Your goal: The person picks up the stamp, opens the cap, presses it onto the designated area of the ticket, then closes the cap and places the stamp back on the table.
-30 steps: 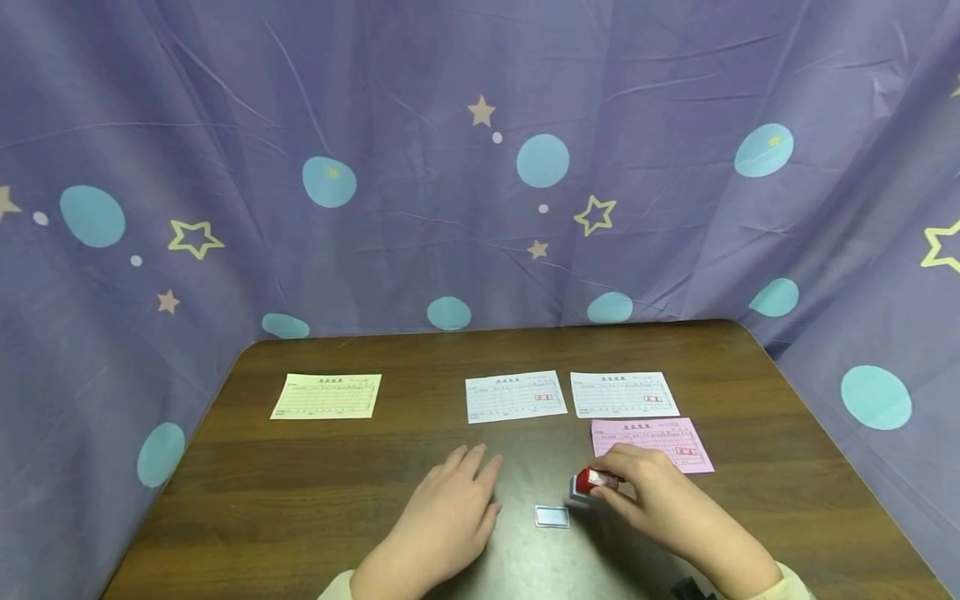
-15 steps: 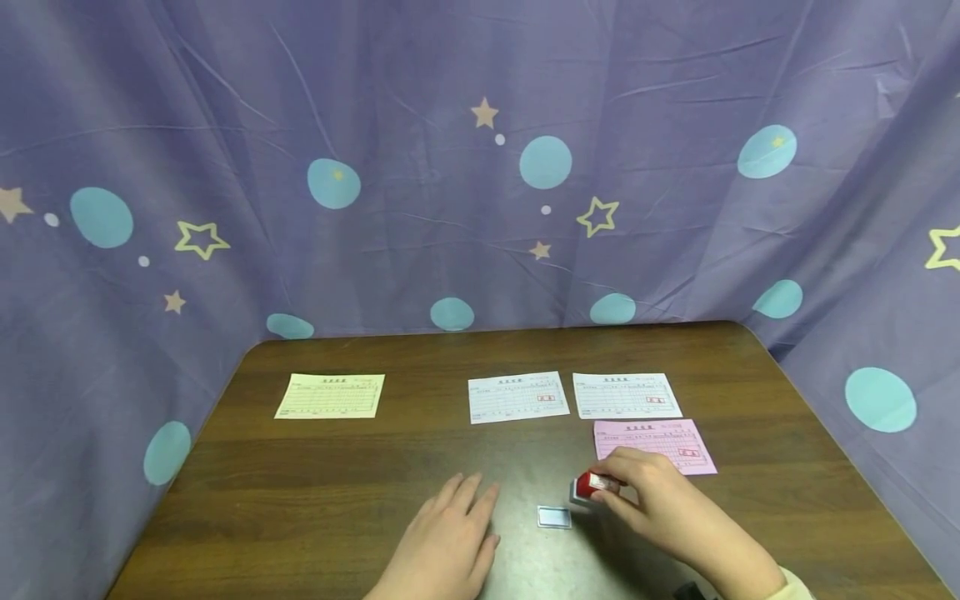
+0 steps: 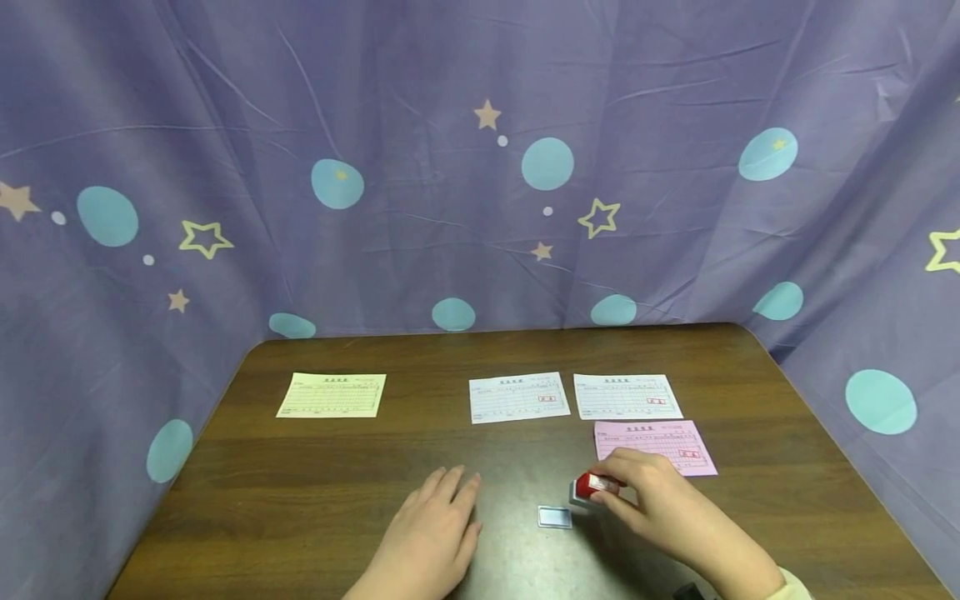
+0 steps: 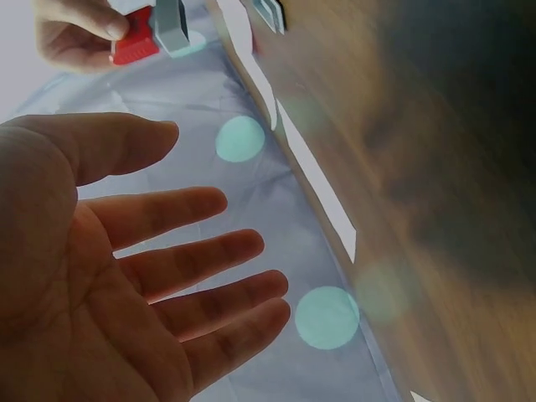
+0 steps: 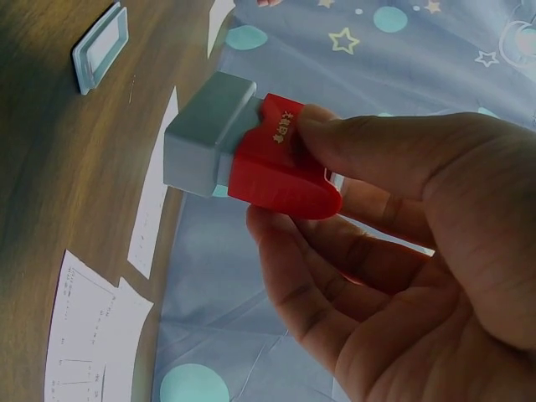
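Observation:
My right hand (image 3: 652, 500) pinches a red stamp with a grey base (image 5: 276, 159) between thumb and fingers, just above the tabletop and in front of the pink slip (image 3: 641, 435). A red imprint shows on that slip, and the right hand covers part of its lower edge. To the left of the stamp, a small grey-rimmed stamp cap (image 3: 555, 517) lies on the table. My left hand (image 3: 427, 533) is left of the cap, palm down, holding nothing. Its palm and extended, slightly spread fingers (image 4: 218, 251) show in the left wrist view.
Two white slips (image 3: 517, 398), each with a red imprint, lie side by side at the back of the brown table (image 3: 315, 500). A yellow slip (image 3: 330, 396) without a red box imprint lies at the back left. A purple patterned curtain (image 3: 420, 167) hangs behind and at both sides.
My left hand has drawn left and a little toward me, away from the cap. The right hand keeps holding the stamp in nearly the same place. The head view has shifted slightly.

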The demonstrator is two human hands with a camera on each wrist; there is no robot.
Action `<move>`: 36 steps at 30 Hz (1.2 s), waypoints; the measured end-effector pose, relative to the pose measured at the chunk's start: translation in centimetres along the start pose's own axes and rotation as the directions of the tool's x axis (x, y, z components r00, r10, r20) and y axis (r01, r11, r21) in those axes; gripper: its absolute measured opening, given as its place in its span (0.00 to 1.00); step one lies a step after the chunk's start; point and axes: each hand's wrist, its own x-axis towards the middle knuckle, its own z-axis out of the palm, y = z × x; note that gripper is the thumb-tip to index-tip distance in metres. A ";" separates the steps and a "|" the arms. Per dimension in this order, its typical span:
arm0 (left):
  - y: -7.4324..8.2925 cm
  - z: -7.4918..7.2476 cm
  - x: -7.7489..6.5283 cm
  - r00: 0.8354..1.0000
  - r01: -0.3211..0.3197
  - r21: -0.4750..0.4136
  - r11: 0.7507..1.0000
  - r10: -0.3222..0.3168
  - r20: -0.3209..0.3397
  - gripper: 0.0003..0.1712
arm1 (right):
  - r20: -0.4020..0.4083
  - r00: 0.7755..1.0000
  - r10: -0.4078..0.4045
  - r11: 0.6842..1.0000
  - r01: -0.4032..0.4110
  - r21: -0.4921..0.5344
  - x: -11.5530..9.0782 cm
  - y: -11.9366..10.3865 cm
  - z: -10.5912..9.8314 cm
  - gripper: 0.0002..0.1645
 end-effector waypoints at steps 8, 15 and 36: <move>-1.6 0.0 0.1 0.998 0.028 -0.013 1.000 -0.029 -0.056 0.27 | 0.013 1.000 0.005 1.000 -0.005 0.009 0.0 0.0 0.2 0.13; -3.4 -0.3 0.5 0.995 0.074 -0.018 0.997 -0.075 -0.062 0.26 | 0.024 1.000 0.012 1.000 -0.013 0.013 0.0 0.0 0.3 0.13; -10.3 -1.1 0.9 0.968 0.250 0.017 0.968 -0.250 -0.012 0.26 | 0.036 0.999 0.033 0.999 -0.034 0.005 0.2 -0.1 0.2 0.13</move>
